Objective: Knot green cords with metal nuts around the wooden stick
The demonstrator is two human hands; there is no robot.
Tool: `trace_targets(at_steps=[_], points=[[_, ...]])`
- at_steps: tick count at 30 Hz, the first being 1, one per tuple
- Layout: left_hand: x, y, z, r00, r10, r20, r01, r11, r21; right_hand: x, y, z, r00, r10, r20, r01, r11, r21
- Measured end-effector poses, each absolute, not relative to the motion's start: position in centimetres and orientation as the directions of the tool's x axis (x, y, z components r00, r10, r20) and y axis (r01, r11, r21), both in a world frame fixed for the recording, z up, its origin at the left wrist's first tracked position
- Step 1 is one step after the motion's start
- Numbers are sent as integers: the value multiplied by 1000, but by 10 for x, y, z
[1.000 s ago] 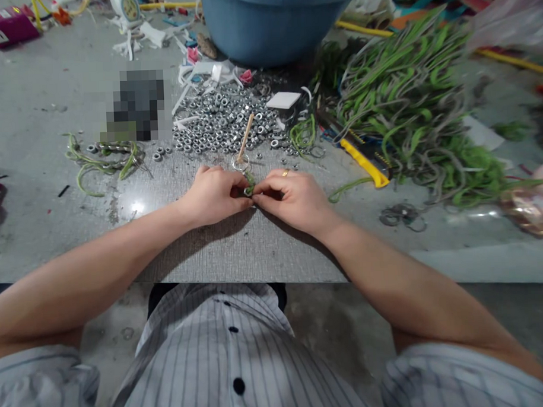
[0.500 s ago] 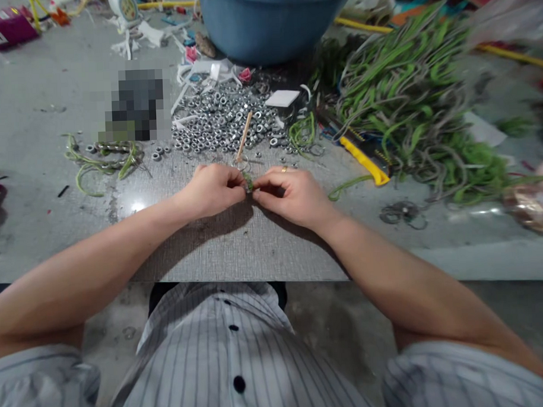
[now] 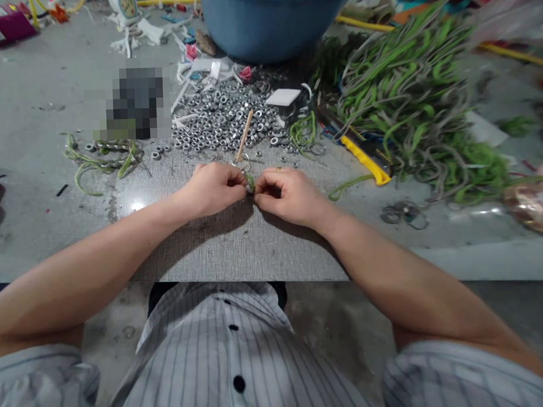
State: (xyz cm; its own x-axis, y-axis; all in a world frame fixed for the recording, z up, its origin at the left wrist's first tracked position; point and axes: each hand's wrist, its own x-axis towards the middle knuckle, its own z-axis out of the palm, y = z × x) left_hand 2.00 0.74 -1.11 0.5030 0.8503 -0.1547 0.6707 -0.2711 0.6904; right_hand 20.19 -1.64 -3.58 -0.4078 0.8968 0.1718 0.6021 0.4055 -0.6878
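My left hand [image 3: 218, 187] is closed in a pinch on a short piece of green cord [image 3: 250, 181] low over the front of the table. From the other side my right hand [image 3: 293, 194] has thumb and fingertips drawn together at the same cord; whether they grip it or only touch it is too small to see. A thin wire ring [image 3: 243, 163] lies just beyond the fingertips. Behind it a slim wooden stick [image 3: 245, 136] leans at the edge of a heap of metal nuts [image 3: 215, 113].
Rightward lie a yellow-handled cutter knife [image 3: 365, 160], a big tangle of green and grey cords [image 3: 411, 109] and dark wire coils [image 3: 403, 214]. A blue basin [image 3: 274, 25] stands at the back. Knotted green cords [image 3: 103, 159] are on the left, near a pixelated dark object [image 3: 137, 104].
My right fingertips have drawn slightly apart from the left ones, and more of the green cord shows between the hands. My left hand has hardly moved.
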Motion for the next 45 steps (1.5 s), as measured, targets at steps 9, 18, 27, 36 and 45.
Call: trace_targets(at_steps=[9, 18, 27, 36, 45], points=[[19, 7, -11, 522, 840, -148, 706, -328, 627, 209, -16, -34, -478, 867, 142, 550, 421, -721], [19, 6, -11, 566, 817, -109, 716, -421, 558, 205, -21, -38, -436, 879, 193, 702, 466, -539], [16, 1, -15, 614, 789, -34, 733, -554, 395, 207, -28, -28, -709, 699, 93, 595, 663, -455], [12, -9, -19, 608, 784, 122, 719, -610, 333, 216, -26, -27, -557, 770, 311, 563, 625, -541], [15, -23, -20, 548, 823, 147, 812, -566, 144, 216, -23, -36, -608, 720, 335, 685, 689, -239]])
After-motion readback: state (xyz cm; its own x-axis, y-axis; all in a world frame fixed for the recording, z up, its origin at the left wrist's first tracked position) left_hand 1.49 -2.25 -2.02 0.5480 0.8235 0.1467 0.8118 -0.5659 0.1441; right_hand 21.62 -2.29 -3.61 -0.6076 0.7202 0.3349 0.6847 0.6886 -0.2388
